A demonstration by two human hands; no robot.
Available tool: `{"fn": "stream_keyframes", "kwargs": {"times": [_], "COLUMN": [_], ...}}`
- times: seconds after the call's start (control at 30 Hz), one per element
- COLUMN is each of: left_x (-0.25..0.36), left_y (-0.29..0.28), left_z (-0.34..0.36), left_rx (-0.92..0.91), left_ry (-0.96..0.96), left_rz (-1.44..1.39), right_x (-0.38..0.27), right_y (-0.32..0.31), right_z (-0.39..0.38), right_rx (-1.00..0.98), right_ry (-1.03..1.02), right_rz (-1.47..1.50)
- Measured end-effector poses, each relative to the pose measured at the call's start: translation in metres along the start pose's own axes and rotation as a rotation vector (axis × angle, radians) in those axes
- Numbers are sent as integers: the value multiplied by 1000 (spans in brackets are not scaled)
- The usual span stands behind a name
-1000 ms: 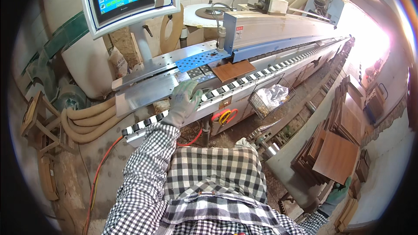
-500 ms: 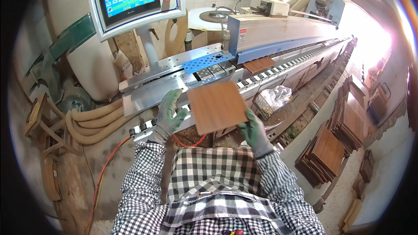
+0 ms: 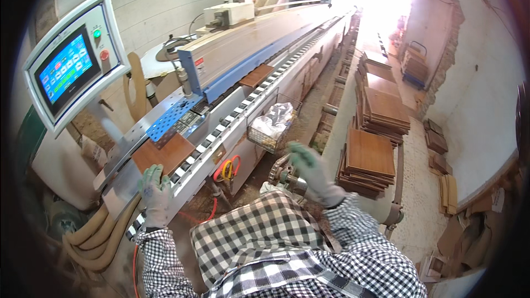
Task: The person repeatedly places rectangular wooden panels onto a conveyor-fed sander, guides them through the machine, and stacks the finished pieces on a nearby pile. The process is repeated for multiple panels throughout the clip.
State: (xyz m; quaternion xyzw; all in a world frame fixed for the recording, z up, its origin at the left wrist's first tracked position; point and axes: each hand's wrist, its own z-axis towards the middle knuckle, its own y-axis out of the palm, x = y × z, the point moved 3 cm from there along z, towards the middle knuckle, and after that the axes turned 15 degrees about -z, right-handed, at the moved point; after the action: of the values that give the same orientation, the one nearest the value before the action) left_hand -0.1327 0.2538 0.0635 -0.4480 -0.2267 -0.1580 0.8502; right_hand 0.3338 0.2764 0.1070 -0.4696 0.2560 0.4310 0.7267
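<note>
From my end: board lies on machine bed, far edge by blue plate. I'd keep it flat w/ light, even pressure; L hand loosely spread at near edge. R hand empty, mid-air, fingers apart. Board points up-right; approx. square, can't tell long axis.

Here we are on the person's head, one wide fisheye tipped downward, close beside the long machine, facing obliquely along it.
</note>
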Motion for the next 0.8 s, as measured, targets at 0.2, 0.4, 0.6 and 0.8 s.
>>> {"fn": "stream_keyframes", "kwargs": {"times": [0.2, 0.4, 0.6, 0.8], "left_x": [4, 0, -22, -41], "left_y": [-10, -10, -12, -25], "left_z": [26, 11, 5, -1], "left_rx": [-41, 54, 37, -57], "left_ry": [-48, 34, 90, 71], "left_rz": [-15, 39, -18, -147], "right_x": [114, 219, 243, 261], "right_y": [-196, -246, -255, -241], "right_z": [-53, -115, -127, -153], "right_rx": [729, 697, 790, 739], "right_ry": [146, 707, 692, 556], "right_rz": [-756, -346, 194, 580]}}
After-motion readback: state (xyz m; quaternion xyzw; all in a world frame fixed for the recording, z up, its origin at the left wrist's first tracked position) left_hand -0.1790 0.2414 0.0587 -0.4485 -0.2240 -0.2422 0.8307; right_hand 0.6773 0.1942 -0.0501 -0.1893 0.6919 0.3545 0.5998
